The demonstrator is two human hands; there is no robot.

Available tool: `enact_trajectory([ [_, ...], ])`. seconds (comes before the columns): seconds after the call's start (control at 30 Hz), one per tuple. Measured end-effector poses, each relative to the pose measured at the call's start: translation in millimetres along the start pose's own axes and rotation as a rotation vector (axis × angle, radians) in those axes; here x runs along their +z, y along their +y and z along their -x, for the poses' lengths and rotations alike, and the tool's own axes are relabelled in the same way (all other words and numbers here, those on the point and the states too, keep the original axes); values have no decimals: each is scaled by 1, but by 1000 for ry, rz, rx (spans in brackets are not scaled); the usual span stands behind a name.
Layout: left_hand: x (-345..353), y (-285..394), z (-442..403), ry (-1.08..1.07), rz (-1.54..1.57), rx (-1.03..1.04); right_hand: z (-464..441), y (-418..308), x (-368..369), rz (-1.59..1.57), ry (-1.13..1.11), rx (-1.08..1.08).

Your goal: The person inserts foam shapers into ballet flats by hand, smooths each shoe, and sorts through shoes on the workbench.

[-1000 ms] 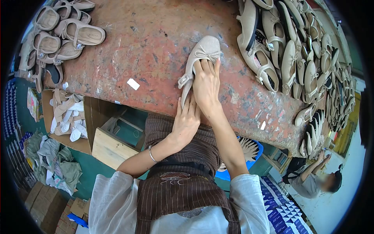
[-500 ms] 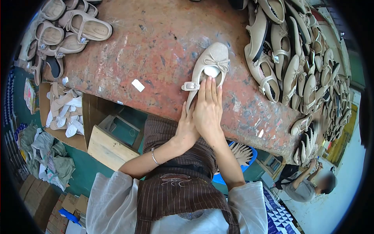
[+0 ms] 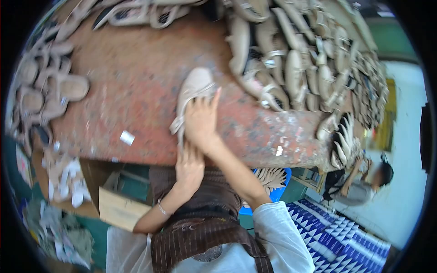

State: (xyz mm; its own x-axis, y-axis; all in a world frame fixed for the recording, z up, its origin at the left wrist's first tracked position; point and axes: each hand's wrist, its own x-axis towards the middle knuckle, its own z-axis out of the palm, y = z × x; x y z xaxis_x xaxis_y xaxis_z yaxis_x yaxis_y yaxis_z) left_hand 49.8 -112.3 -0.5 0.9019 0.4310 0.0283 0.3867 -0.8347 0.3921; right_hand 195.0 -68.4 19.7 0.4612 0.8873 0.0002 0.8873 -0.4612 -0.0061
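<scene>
A beige shoe (image 3: 199, 78) with a bow lies on the worn red table (image 3: 150, 59), its toe pointing away from me. My right hand (image 3: 201, 119) reaches into the shoe's opening, fingertips hidden under the upper near the bow and the thumb along the outer side. At the heel, by the table's front edge, my left hand (image 3: 190, 168) rests with its fingers straight and laid against the back of the shoe. The shoe's strap sticks out to the left. The picture is slightly blurred.
Piles of beige shoes lie at the right (image 3: 296, 75), the left (image 3: 73, 88) and the far edge. A white label (image 3: 127, 138) is on the table. Below stand a cardboard box (image 3: 86, 182) of insoles and a blue basket (image 3: 283, 183). Another person (image 3: 359, 186) is at the far right.
The view has turned, so the shoe appears further left and lower. My right hand's fingers have gone back into the shoe, covering the white piece seen inside half a second ago.
</scene>
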Motion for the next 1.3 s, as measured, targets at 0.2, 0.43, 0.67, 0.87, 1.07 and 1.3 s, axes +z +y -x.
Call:
enact_trajectory([
  [0.2, -13, 0, -8, 21, -9, 31, -26, 9, 3, -100, -263, -33],
  [0.43, -21, 0, -52, 145, 85, -236, -5, 68, -33, -694, -497, -416],
  [0.67, -178, -177, -64, 509, -25, -397, -44, 331, -138, -532, 576, 654],
  [0.87, -290, -257, -109, 979, -309, -299, -100, 476, -77, -175, 341, 998],
  [1.07, -203, -109, -299, 566, 367, 56, -87, 538, -53, -1561, 579, 1015],
  [1.3, -206, -125, -394, 357, 274, 11, 40, 369, -140, -2278, 317, 57],
])
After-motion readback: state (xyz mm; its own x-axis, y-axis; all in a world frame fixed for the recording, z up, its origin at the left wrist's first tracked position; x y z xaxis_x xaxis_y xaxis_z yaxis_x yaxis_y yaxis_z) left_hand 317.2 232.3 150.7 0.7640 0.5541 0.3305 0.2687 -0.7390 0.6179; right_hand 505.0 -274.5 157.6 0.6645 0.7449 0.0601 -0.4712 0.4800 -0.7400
